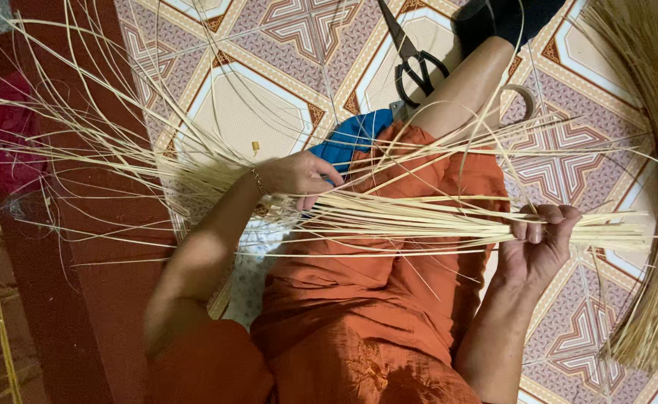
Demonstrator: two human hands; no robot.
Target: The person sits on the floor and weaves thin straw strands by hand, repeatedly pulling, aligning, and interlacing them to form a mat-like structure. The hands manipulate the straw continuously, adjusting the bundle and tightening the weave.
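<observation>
A long bundle of thin pale cane strips (419, 213) lies across my lap, which is covered in orange cloth (359, 299). The strips fan out loosely to the left. My right hand (538, 239) is closed around the bundle near its tight right end. My left hand (299, 176), with a thin bracelet at the wrist, rests on the middle of the bundle, fingers curled over a few strips just where they start to spread.
Black-handled scissors (415, 63) lie on the patterned tile floor (254, 112) beside my bare leg (464, 82). A blue cloth (355, 135) sits by my knee, with a pale ring-shaped roll (522, 97) nearby. A thick sheaf of straw (655, 224) fills the right edge. A red cloth (0, 142) lies far left.
</observation>
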